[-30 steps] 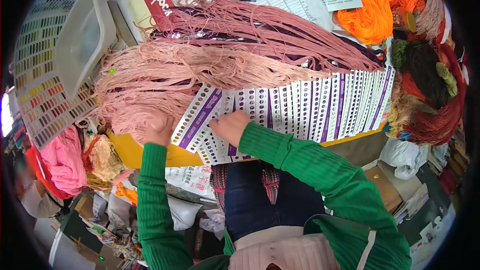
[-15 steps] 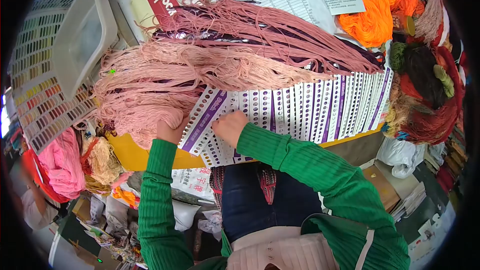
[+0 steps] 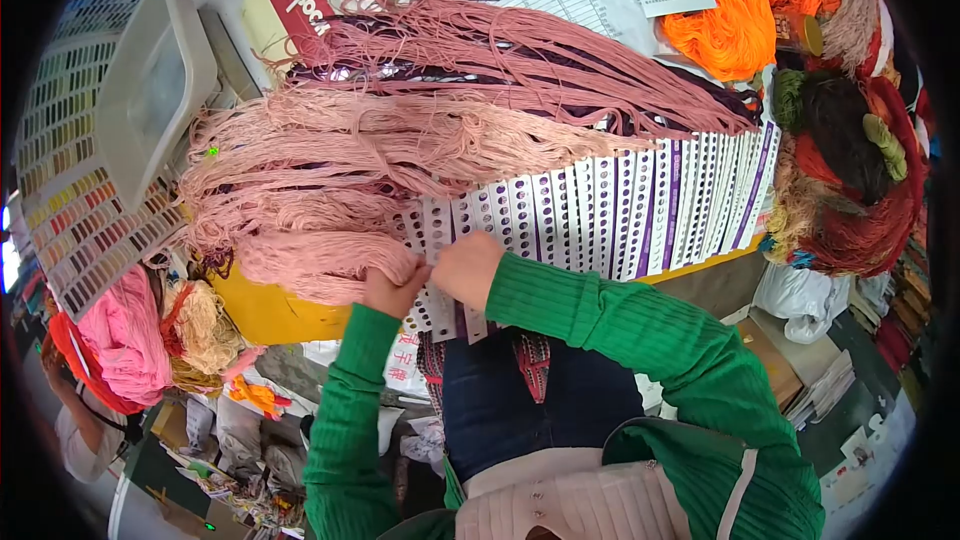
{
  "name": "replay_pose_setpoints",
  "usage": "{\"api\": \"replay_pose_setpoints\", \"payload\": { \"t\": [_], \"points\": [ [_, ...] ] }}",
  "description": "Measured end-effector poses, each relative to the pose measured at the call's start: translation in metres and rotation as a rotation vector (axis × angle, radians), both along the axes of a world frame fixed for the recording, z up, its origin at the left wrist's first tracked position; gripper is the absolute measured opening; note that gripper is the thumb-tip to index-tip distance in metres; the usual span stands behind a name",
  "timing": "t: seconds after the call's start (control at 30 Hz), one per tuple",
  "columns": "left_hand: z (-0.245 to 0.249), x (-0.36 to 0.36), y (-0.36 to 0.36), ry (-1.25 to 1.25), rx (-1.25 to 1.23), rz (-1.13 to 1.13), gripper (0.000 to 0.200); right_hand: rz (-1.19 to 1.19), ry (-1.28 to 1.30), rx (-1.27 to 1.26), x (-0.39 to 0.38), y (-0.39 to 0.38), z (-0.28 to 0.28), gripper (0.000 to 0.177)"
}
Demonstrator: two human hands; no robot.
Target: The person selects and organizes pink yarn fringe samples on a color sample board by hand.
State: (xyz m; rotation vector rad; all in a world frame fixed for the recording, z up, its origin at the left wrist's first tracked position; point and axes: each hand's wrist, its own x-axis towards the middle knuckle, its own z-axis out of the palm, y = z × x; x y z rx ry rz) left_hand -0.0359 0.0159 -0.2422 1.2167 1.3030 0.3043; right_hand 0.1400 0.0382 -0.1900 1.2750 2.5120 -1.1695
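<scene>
A fan of white and purple cards with rows of holes (image 3: 590,210) lies along the table's front edge. Pink thread bundles (image 3: 430,130) run from the cards to the left and back. My left hand (image 3: 395,287) is closed round the end of a light pink thread bundle (image 3: 320,260) at the left end of the cards. Right beside it, my right hand (image 3: 468,268) is closed over the leftmost cards, its fingertips meeting the left hand's. What the right fingertips pinch is too small to make out.
A white plastic tray (image 3: 155,90) and a colour chart (image 3: 65,180) are at the left. Orange yarn (image 3: 735,15) and dark red yarn (image 3: 860,230) lie at the right. Another person's arm (image 3: 85,420) shows at the lower left. The yellow table edge (image 3: 270,305) runs in front.
My left hand has moved right with the light pink bundle, up to my right hand. The wide purple-striped card at the left end no longer shows its face.
</scene>
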Motion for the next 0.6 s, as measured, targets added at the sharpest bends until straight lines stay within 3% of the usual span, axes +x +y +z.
{"api": "replay_pose_setpoints", "payload": {
  "t": [0.07,0.17,0.33,0.6],
  "points": [
    [0.003,0.021,-0.011,-0.043,-0.014,0.111,0.014,-0.005,-0.009,-0.032,0.002,0.000,-0.003,0.007],
    [-0.018,0.037,-0.027,0.106,0.151,0.030,0.016,0.030,-0.056,-0.113,0.010,0.002,-0.007,0.005],
    [-0.009,0.054,-0.027,0.272,0.081,0.062,0.015,-0.128,-0.010,-0.014,0.016,-0.014,-0.038,0.006],
    [-0.010,0.049,-0.032,0.360,0.200,0.075,0.017,-0.265,0.112,0.096,0.022,-0.024,-0.035,0.005]
  ]
}}
